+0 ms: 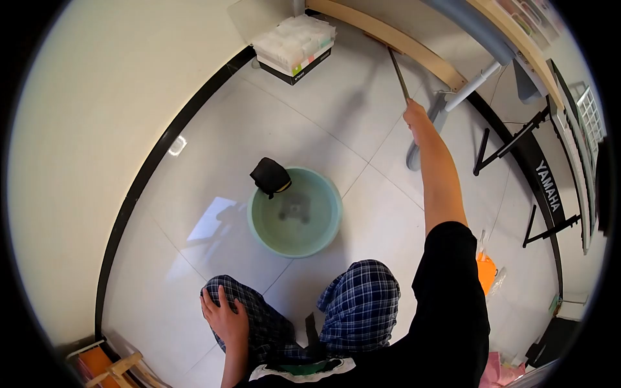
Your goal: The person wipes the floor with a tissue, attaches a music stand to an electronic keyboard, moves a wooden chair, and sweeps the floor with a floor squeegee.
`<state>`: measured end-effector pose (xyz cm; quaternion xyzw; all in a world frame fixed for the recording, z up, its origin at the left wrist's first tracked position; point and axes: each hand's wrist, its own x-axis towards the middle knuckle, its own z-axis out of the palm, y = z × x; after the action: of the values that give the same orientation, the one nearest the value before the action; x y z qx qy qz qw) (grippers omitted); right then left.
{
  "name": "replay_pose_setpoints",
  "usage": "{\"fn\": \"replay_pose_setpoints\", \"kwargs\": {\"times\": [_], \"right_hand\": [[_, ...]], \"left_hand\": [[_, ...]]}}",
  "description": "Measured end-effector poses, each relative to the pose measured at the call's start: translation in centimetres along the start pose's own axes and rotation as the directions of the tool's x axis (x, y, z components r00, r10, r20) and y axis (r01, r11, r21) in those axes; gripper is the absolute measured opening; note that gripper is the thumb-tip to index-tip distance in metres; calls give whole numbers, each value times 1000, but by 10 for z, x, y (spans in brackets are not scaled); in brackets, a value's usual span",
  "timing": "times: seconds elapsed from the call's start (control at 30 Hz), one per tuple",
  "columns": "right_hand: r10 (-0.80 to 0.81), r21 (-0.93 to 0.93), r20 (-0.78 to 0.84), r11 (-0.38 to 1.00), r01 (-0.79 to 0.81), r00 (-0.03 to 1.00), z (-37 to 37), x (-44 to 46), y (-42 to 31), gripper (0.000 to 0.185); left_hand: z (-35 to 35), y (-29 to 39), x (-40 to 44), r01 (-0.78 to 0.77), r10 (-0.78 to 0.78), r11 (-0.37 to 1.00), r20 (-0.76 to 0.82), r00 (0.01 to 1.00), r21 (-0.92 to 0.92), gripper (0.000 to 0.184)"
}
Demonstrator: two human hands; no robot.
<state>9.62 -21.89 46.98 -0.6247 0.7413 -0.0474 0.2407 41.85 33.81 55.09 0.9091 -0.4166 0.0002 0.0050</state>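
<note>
My right hand [416, 116] is stretched far forward and closed around a long thin stick [399, 74]. The stick's far end reaches a brownish flat piece below the light wooden desk edge; what kind of tool it is I cannot make out. On the knee of my plaid trousers lies my left hand [226, 317], fingers spread, holding nothing. In front of my knees stands a pale green basin [335, 213], with a dark blurry shape at its bottom. A black bunched cloth-like item [270, 176] with a yellowish edge hangs over the basin's back left rim.
A white box of packets [294, 48] stands by the wall. Desk legs [473, 87] and black stand legs [511, 143] are at the right, near a board marked YAMAHA [547, 186]. An orange item [486, 273] lies beside my right arm; a wooden frame [123, 367] is at lower left.
</note>
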Motion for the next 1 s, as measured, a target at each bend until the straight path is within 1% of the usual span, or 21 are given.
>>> {"fn": "replay_pose_setpoints", "kwargs": {"times": [0.03, 0.1, 0.17, 0.23, 0.3, 0.37, 0.43, 0.53, 0.6, 0.63, 0.67, 0.7, 0.73, 0.77, 0.8, 0.83, 0.9, 0.93, 0.97, 1.0], "right_hand": [[-1, -2, 1, 1000, 1, 1000, 3, -2, 5, 49], [-36, -114, 2, 993, 36, 999, 11, -11, 23, 57], [-91, -239, 22, 966, 94, 996, 18, -34, 58, 64], [-47, -119, 123, 991, 62, 991, 4, -92, 80, 73], [-116, -201, 113, 970, 137, 987, 9, -140, 118, 76], [-97, -224, 118, 967, 122, 988, 2, -198, 131, 77], [38, -243, 182, 970, 8, 982, -5, -252, 130, 76], [28, -222, 173, 975, 11, 985, -3, -320, 151, 78], [13, -357, 185, 933, 55, 983, -5, -350, 162, 75], [17, -355, 176, 934, 48, 984, -17, -363, 149, 75], [113, -168, 193, 982, -81, 975, -39, -382, 127, 69], [200, 24, 228, 977, -211, 953, -53, -396, 113, 63], [204, 27, 228, 976, -216, 952, -57, -400, 120, 63], [228, 180, 418, 928, -326, 880, -55, -400, 136, 55], [202, 306, 599, 837, -454, 775, -46, -404, 139, 48], [196, 315, 608, 830, -460, 769, -30, -412, 140, 48], [325, 240, 511, 835, -495, 796, -15, -421, 134, 38], [315, 252, 499, 839, -483, 807, -14, -422, 129, 38], [297, 219, 324, 900, -377, 898, -15, -425, 120, 38], [253, 162, 146, 948, -275, 956, -13, -422, 117, 38]], "left_hand": [[-1, 0, 0, -4, 4, 1000, -2, 1000, -2, 44], [3, -2, 1, -16, 16, 1000, -8, 1000, 9, 44], [8, -4, 4, -41, 41, 999, -10, 999, 15, 44], [9, -4, 9, -61, 62, 998, 5, 998, -4, 43], [17, -7, 15, -102, 103, 995, 6, 995, -19, 43], [24, -10, 19, -159, 160, 985, 4, 987, -66, 43], [31, -10, 25, -193, 195, 978, 17, 981, -82, 43], [44, -11, 31, -286, 290, 953, 24, 957, -102, 43], [49, -12, 33, -315, 320, 941, 22, 947, -122, 43], [49, -12, 35, -332, 338, 934, 25, 941, -134, 43], [45, -11, 36, -330, 338, 933, 29, 941, -143, 43], [41, -10, 37, -337, 344, 931, 28, 938, -141, 43], [41, -10, 38, -346, 354, 926, 32, 935, -153, 43], [42, -10, 39, -351, 361, 922, 37, 932, -164, 43], [44, -10, 41, -344, 356, 924, 51, 933, -165, 43], [45, -10, 44, -332, 347, 929, 69, 935, -163, 43], [53, -10, 47, -302, 319, 939, 89, 944, -164, 43], [57, -9, 48, -283, 303, 943, 102, 947, -177, 43], [60, -6, 50, -279, 298, 943, 87, 951, -182, 43], [61, -2, 50, -285, 301, 944, 76, 951, -168, 43]]}}
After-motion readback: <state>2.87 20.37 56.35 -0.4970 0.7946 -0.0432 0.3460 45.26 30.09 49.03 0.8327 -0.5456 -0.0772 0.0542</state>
